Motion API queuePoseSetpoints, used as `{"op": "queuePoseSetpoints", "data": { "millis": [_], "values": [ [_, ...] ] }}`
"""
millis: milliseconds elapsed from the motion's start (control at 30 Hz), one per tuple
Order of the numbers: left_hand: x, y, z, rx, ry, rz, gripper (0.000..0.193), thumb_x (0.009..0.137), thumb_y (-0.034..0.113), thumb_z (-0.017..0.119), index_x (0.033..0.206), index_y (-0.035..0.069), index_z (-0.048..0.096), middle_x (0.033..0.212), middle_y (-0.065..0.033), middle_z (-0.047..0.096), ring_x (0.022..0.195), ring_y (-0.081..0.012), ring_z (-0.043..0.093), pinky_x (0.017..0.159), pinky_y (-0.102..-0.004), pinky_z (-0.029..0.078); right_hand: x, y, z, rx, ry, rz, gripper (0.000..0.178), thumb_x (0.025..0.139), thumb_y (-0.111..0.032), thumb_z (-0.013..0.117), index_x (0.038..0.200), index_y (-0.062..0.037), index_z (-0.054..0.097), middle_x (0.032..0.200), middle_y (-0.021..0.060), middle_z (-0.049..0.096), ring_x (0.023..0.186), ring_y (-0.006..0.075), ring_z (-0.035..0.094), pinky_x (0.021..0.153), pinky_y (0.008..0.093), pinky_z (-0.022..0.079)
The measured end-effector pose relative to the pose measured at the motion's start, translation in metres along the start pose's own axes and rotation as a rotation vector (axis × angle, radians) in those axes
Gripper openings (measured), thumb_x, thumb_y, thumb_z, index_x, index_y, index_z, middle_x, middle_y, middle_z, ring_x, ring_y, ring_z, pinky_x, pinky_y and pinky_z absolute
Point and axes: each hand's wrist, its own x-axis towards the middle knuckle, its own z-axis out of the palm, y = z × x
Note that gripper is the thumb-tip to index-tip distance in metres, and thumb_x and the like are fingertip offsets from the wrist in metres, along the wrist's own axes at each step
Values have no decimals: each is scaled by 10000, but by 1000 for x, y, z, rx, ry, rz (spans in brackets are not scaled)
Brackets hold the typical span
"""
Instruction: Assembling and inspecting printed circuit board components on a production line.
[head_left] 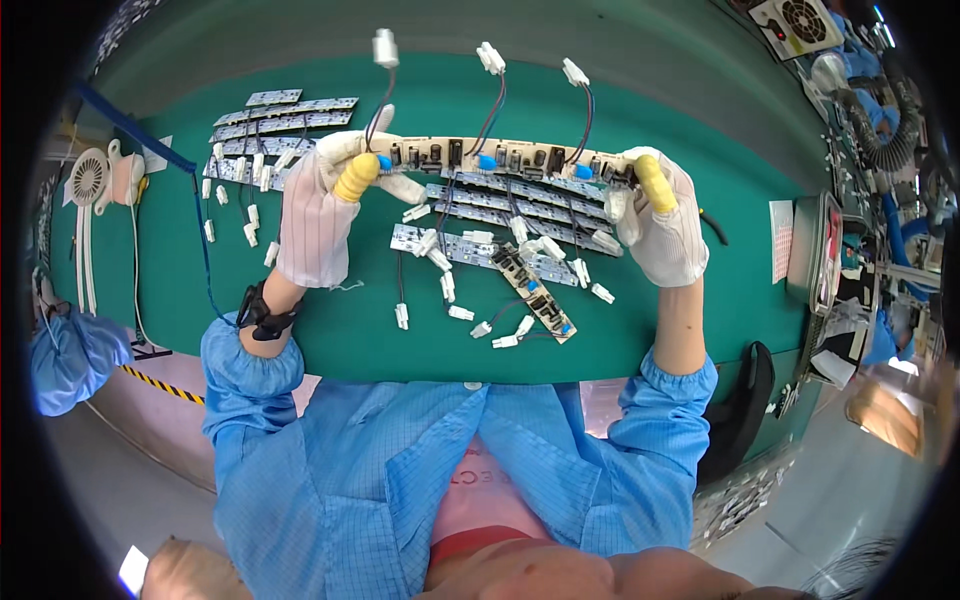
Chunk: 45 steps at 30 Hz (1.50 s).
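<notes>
Both my hands wear white striped gloves with yellow covers on the thumbs. Between them I hold up a long circuit board strip (520,158), its face with black parts and blue discs toward me. My left hand (335,190) pinches its left end; my right hand (660,205) pinches its right end. Three wire leads with white connectors (490,58) stick up from its top edge. Beneath it on the green mat lie several white LED board strips (470,248) with wired connectors. A shorter circuit board (535,290) rests slanted across the nearest strip, component side up.
More board strips with connectors (285,118) lie at the back left. A blue cord (205,240) runs to my left wrist strap (265,312). A small white fan (90,175) stands far left, a metal tray (822,250) far right. Another person's blue sleeve (75,350) shows at left.
</notes>
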Motion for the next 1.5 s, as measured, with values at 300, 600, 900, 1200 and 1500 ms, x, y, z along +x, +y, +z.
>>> {"op": "queuePoseSetpoints", "data": {
  "millis": [300,600,900,1200,1500],
  "values": [
    [10,-4,-7,397,119,-15,233,895,113,510,1079,67,644,828,-16,659,645,-68,521,594,-231,414,4,-16,5,164,-116,-114,338,917,-320,490,989,-7,596,617,8,588,568,88,538,559,212,414],
    [5,-14,-18,232,4,0,569,972,443,317,1153,-36,564,702,-55,667,532,-32,406,506,-198,282,-4,5,1,597,-88,144,312,896,-314,496,958,-11,539,615,7,535,379,16,374,362,162,261],
    [13,-17,-14,-53,-29,118,251,925,144,492,1158,55,519,1003,-50,590,760,-76,541,638,-180,440,2,-18,10,590,-146,83,407,692,-94,674,1069,-40,531,1056,76,506,815,115,489,746,248,404],
    [100,-45,-205,599,142,-63,223,874,170,497,1020,43,606,960,-66,626,827,-173,584,706,-280,453,2,-22,7,708,-182,190,355,789,-85,654,1126,-39,552,1048,67,560,774,76,517,665,226,448],
    [65,-20,-172,530,-386,-119,871,680,223,706,1402,65,244,1332,-184,428,1242,-286,411,1029,-345,315,11,1,-1,472,-150,-89,335,841,-240,614,1108,-50,545,984,65,560,705,78,496,626,224,438]
  ]
}}
